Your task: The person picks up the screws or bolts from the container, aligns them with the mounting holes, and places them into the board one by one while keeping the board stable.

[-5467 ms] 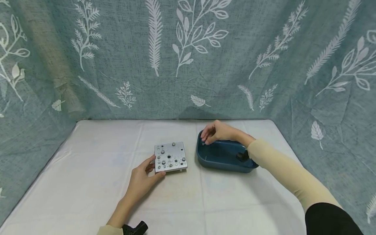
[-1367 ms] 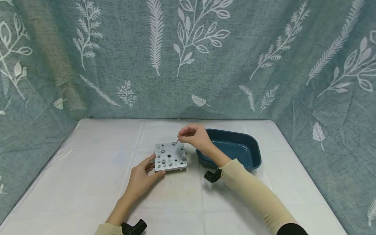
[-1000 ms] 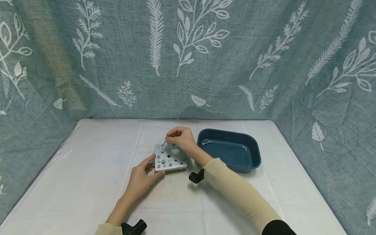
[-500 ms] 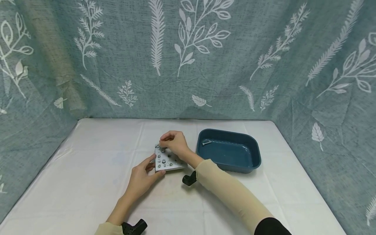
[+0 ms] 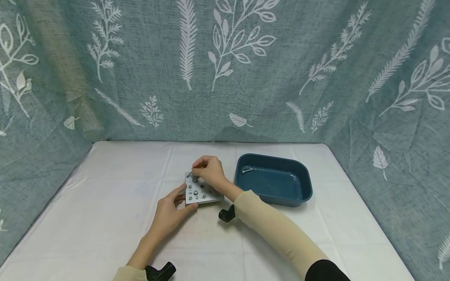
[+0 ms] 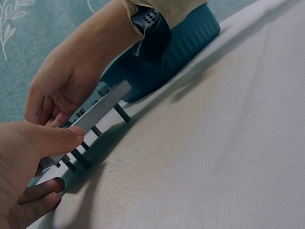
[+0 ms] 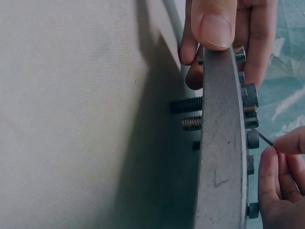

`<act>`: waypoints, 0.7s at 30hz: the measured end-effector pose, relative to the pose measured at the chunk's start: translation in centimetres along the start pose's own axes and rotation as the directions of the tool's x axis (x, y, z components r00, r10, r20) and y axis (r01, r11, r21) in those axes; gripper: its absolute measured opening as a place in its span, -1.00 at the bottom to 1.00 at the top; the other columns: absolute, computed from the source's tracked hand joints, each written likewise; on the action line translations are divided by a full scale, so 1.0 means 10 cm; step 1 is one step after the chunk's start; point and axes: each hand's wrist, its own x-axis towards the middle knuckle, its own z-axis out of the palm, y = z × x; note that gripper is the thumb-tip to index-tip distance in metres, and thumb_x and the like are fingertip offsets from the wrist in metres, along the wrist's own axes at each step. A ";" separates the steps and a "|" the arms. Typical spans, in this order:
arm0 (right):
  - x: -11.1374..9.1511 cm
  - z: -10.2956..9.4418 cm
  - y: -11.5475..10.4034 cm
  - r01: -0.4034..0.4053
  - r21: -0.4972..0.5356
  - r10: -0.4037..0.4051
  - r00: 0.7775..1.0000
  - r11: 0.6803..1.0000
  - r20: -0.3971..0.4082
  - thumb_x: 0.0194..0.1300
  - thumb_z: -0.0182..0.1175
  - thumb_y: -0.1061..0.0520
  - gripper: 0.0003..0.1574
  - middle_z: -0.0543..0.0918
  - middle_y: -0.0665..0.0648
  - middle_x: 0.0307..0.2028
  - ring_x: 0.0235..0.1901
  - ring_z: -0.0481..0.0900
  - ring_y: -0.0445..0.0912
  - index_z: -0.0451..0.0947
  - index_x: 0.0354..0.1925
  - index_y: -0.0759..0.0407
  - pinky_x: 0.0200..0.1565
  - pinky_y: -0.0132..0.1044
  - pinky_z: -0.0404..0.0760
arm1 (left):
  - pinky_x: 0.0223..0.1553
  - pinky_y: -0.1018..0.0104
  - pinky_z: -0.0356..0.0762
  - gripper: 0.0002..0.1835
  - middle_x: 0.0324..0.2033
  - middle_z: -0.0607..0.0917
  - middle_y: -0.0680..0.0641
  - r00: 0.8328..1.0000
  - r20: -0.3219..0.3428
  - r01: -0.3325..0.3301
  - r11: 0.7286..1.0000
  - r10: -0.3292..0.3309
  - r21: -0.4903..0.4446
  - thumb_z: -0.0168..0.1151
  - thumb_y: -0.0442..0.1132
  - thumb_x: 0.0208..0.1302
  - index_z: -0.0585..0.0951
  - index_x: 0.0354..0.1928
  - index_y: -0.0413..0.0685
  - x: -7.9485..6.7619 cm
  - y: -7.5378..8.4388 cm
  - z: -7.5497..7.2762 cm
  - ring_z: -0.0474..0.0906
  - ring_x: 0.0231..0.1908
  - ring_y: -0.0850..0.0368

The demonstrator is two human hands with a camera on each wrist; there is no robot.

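Observation:
My left hand (image 5: 170,214) grips the near left corner of a square metal plate (image 5: 207,199), thumb on the front edge. Socket-head screws (image 7: 249,94) stand in the plate's top, and threaded ends (image 7: 187,104) stick out underneath. Over the far left part of the plate, my right hand (image 5: 208,171) pinches a thin metal rod (image 7: 265,137) between thumb and fingertips. The rod slants toward the plate beside the screw heads; its full shape is hidden by the fingers. Part of the plate's far right is covered by the right hand.
A dark blue tray (image 5: 274,200) stands right of the plate, with a loose screw (image 5: 247,170) at its left end. White cloth (image 5: 105,218) covers the table. A patterned curtain (image 5: 197,113) hangs behind. Black wrist cameras (image 5: 226,214) sit on both wrists.
My right hand has come from the tray leftward, with the thin rod, past the plate's far edge to its far left corner, where it now stays. The left hand keeps its grip.

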 end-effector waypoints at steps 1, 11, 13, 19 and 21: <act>-0.01 0.00 0.00 -0.003 -0.005 0.003 1.000 1.000 -0.006 0.16 0.39 0.31 -0.85 0.67 -0.03 -0.49 -0.48 0.62 -0.14 0.67 -0.43 0.08 -0.46 -0.37 0.65 | 0.04 0.17 0.63 -0.15 0.05 0.62 -0.31 1.000 -0.001 -0.001 1.000 0.001 0.001 0.54 -0.12 0.08 0.38 0.37 -0.28 0.00 0.00 0.00 0.61 0.02 -0.11; -0.02 -0.06 -0.01 0.015 -0.027 -0.015 1.000 1.000 -0.014 0.16 0.39 0.33 -0.86 0.66 -0.02 -0.50 -0.49 0.62 -0.16 0.66 -0.43 0.12 -0.45 -0.37 0.67 | 0.01 0.15 0.64 -0.16 0.00 0.65 -0.30 1.000 -0.007 -0.008 1.000 0.008 0.005 0.54 -0.17 0.07 0.38 0.36 -0.29 0.00 0.00 0.01 0.63 -0.01 -0.11; -0.01 -0.06 0.00 0.020 -0.030 -0.021 1.000 0.999 -0.014 0.16 0.39 0.34 -0.85 0.66 -0.02 -0.51 -0.49 0.62 -0.16 0.66 -0.43 0.11 -0.45 -0.36 0.67 | 0.01 0.14 0.64 -0.16 0.00 0.65 -0.30 1.000 -0.007 -0.007 1.000 0.007 0.006 0.54 -0.16 0.07 0.38 0.36 -0.29 0.00 0.00 0.02 0.63 -0.01 -0.11; 0.00 -0.04 0.03 0.058 -0.039 -0.057 0.998 0.998 0.023 0.18 0.38 0.32 -0.87 0.67 -0.05 -0.48 -0.46 0.63 -0.18 0.67 -0.39 0.11 -0.41 -0.38 0.68 | 0.02 0.12 0.63 -0.15 0.00 0.65 -0.29 1.000 -0.009 0.008 1.000 -0.008 0.005 0.54 -0.12 0.08 0.38 0.37 -0.27 0.00 0.00 0.01 0.63 -0.01 -0.11; 0.00 -0.03 0.03 0.070 -0.034 -0.069 0.997 0.997 0.035 0.19 0.38 0.31 -0.89 0.68 -0.06 -0.47 -0.45 0.64 -0.19 0.67 -0.38 0.11 -0.40 -0.38 0.68 | 0.02 0.11 0.64 -0.15 0.00 0.66 -0.29 1.000 -0.009 0.008 1.000 -0.008 0.004 0.54 -0.12 0.08 0.38 0.37 -0.27 0.00 0.00 0.01 0.63 -0.01 -0.11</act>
